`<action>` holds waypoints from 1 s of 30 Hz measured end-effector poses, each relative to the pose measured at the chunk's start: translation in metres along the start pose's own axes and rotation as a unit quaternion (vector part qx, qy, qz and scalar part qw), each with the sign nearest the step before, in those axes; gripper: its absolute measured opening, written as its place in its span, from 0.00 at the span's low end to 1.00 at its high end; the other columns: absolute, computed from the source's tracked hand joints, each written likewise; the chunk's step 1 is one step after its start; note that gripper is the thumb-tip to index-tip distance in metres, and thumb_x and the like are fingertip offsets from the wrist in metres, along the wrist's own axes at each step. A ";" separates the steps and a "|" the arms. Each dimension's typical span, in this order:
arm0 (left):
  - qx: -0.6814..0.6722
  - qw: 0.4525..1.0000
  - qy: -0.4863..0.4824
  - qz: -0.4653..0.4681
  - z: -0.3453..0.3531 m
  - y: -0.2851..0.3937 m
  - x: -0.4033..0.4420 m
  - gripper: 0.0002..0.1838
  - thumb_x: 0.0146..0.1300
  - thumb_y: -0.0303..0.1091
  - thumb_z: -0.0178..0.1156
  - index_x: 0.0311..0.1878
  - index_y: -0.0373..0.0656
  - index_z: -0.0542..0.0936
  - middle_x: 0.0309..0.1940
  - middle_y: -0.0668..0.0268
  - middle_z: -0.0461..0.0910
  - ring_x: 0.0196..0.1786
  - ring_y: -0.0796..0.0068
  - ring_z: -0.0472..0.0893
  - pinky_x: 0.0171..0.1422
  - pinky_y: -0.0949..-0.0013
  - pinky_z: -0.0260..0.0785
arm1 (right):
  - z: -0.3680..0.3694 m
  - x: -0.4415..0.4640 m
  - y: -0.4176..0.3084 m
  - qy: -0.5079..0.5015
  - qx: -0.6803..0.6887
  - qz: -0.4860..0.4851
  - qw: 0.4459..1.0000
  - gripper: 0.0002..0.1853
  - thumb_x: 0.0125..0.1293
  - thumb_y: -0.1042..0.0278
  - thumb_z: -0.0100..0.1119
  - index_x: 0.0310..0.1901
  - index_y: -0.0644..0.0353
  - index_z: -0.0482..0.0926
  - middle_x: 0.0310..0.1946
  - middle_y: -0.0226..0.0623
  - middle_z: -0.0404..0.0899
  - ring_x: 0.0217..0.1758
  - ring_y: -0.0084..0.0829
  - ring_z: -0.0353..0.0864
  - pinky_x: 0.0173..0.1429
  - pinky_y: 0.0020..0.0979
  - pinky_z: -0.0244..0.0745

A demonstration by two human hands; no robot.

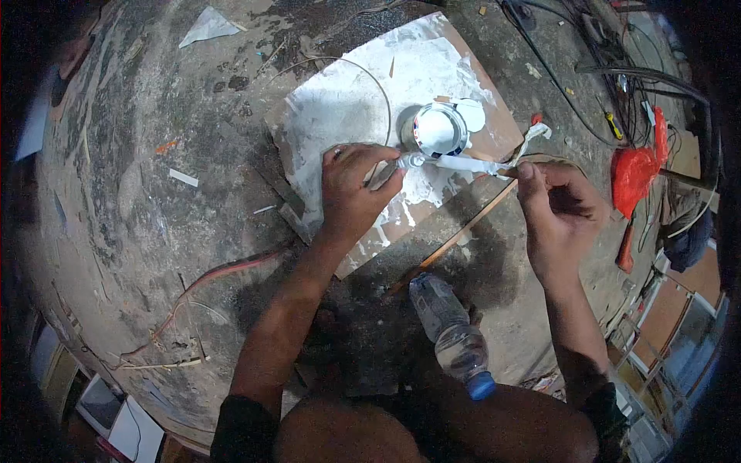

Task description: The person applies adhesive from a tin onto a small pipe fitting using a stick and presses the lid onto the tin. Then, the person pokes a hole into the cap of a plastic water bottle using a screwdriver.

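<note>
Head view: left hand [355, 185] over the white-smeared board [340, 108]; its thumb and forefinger are clamped on a small pale piece [411, 160], shiny and partly see-through, exact form too small to tell; right hand [563, 204] at the board's right corner; its thumb and forefinger are pinched together on the dark end of a white-coated strip [472, 165]; the strip points left toward the small pale piece, and whether the two touch cannot be told; both lie just below the open can [440, 130] in the view, which holds white matter and stands on the board; a white disc [472, 114] lies beside the can's rim, at its right.

Surroundings: a thin brown stick [471, 224] slants from near the right hand down to the floor [154, 231]; a clear bottle [457, 339] with a blue cap [480, 386] lies near the person's legs, cap end toward the body; at far right, a red bag [637, 174], a yellow-handled screwdriver [614, 126] and dark cables [548, 62]; at left, a white scrap [184, 178], an orange scrap [166, 146] and a long reddish strip [224, 273]; a white triangular sheet [208, 28] at the top.
</note>
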State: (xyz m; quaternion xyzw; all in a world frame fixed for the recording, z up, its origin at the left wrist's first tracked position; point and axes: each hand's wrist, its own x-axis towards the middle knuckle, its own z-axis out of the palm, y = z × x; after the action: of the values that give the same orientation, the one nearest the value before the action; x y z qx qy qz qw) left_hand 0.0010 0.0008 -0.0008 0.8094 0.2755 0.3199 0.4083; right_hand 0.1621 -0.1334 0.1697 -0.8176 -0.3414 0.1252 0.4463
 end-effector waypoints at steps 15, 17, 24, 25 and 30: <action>0.000 1.000 -0.004 -0.003 0.000 0.001 -0.001 0.13 0.52 0.32 0.74 0.41 0.49 0.85 0.38 0.69 0.87 0.47 0.66 0.84 0.60 0.58 0.63 | 0.003 -0.001 -0.003 0.003 -0.011 -0.005 1.000 0.06 0.63 0.74 0.71 0.34 0.68 0.86 0.29 0.34 0.86 0.32 0.19 0.81 0.39 0.22 0.74; 0.004 1.000 -0.012 -0.005 -0.002 0.002 0.000 0.14 0.50 0.29 0.76 0.41 0.49 0.85 0.40 0.69 0.87 0.47 0.65 0.84 0.61 0.60 0.65 | 0.003 0.000 -0.004 0.001 -0.005 -0.009 1.000 0.06 0.63 0.74 0.71 0.34 0.68 0.86 0.29 0.34 0.86 0.32 0.19 0.81 0.39 0.22 0.74; 0.013 1.000 -0.004 0.002 -0.003 0.004 -0.001 0.15 0.50 0.28 0.75 0.42 0.49 0.85 0.42 0.69 0.87 0.48 0.65 0.84 0.61 0.60 0.65 | 0.001 0.003 0.001 0.007 -0.003 -0.039 0.999 0.06 0.64 0.74 0.71 0.35 0.69 0.86 0.29 0.34 0.86 0.33 0.19 0.81 0.40 0.22 0.74; 0.009 1.000 -0.005 0.000 -0.003 0.004 -0.001 0.15 0.51 0.28 0.75 0.42 0.49 0.85 0.42 0.69 0.87 0.48 0.65 0.84 0.61 0.60 0.65 | 0.001 0.004 0.002 0.012 -0.005 -0.033 0.999 0.05 0.64 0.74 0.70 0.35 0.68 0.86 0.29 0.34 0.86 0.32 0.19 0.81 0.39 0.23 0.74; 0.002 1.000 -0.007 -0.004 -0.004 0.005 -0.001 0.15 0.51 0.29 0.76 0.43 0.49 0.85 0.42 0.68 0.87 0.48 0.64 0.83 0.61 0.60 0.65 | 0.011 0.025 0.028 -0.036 -0.126 -0.159 0.979 0.04 0.62 0.77 0.71 0.37 0.66 0.87 0.28 0.38 0.84 0.29 0.26 0.82 0.36 0.26 0.74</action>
State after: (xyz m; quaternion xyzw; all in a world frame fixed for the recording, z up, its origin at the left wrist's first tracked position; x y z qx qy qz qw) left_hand -0.0015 -0.0007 0.0052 0.8112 0.2763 0.3118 0.4104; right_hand 0.1870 -0.1198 0.1430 -0.7976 -0.4960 0.0378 0.3411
